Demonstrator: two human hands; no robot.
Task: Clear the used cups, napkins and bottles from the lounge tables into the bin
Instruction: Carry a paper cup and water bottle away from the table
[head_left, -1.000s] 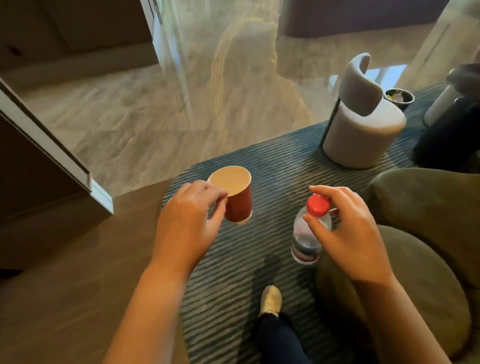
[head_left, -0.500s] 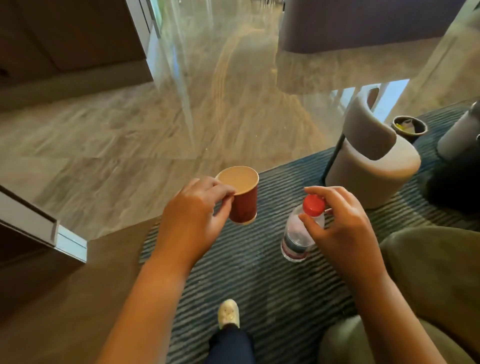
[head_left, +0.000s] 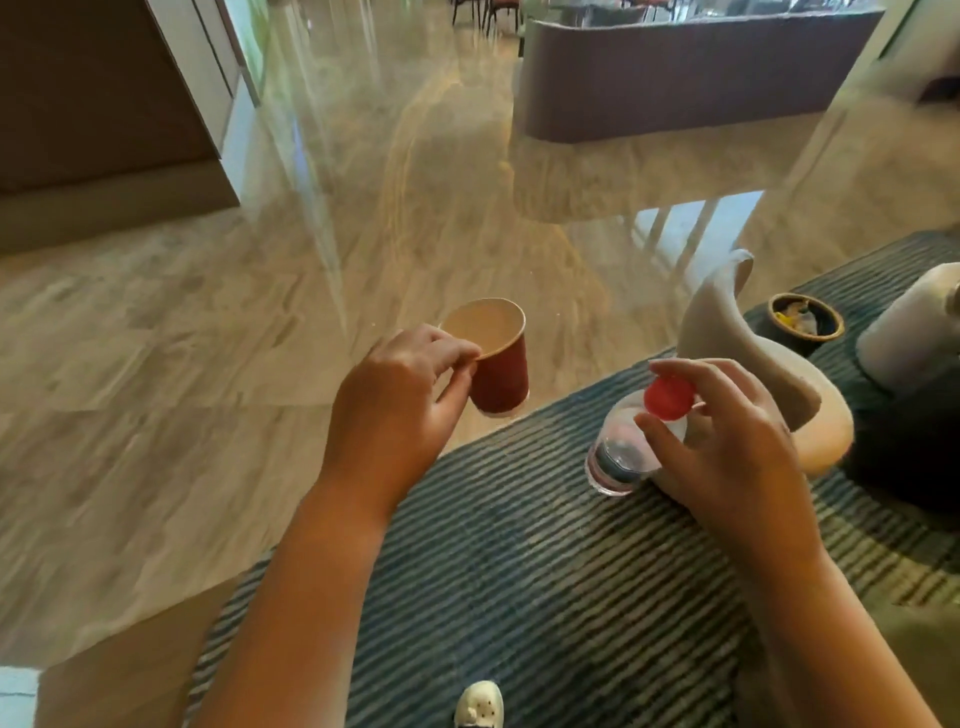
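Bin (head_left: 805, 336) sits ahead-right on the carpet, nearer the right hand (head_left: 727, 452), which grips the water bottle (head_left: 618, 457) by its neck. Left hand (head_left: 400, 405) pinches the red paper cup (head_left: 501, 379) at the rim, upright.

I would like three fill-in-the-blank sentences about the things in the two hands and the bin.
The left hand pinches the rim of a red ____.
The right hand grips a clear bottle with a ____ cap.
The small round bin stands on the striped ____.
Missing words: cup, red, rug.
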